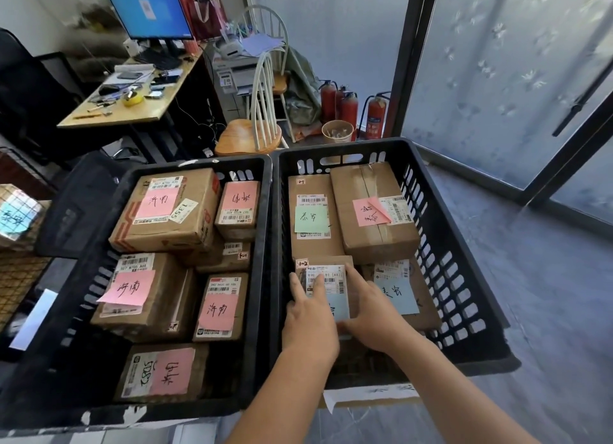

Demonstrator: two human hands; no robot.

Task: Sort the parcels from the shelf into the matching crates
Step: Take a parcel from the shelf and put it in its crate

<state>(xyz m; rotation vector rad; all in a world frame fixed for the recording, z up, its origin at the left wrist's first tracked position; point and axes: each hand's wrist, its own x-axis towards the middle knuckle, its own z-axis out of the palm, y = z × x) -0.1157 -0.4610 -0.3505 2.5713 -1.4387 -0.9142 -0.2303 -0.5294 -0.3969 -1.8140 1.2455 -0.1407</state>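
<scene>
Two black crates stand side by side. The left crate [262, 211] holds several cardboard parcels with pink notes. The right crate [464, 277] holds parcels with green, pink and blue notes. Both hands are inside the right crate on a small cardboard parcel [331, 274] with a white label and a blue note. My left hand [310, 314] lies on its left side with fingers extended over the label. My right hand [371, 314] holds its right side, thumb under the blue note. A blue-noted parcel [403, 291] lies just to the right.
Behind the crates stand a wooden chair [252, 135], a desk [132, 108] with a monitor, a printer and several red fire extinguishers [348, 108]. A glass door [514, 78] is on the right. A wire shelf with a parcel [16, 214] is at the left edge.
</scene>
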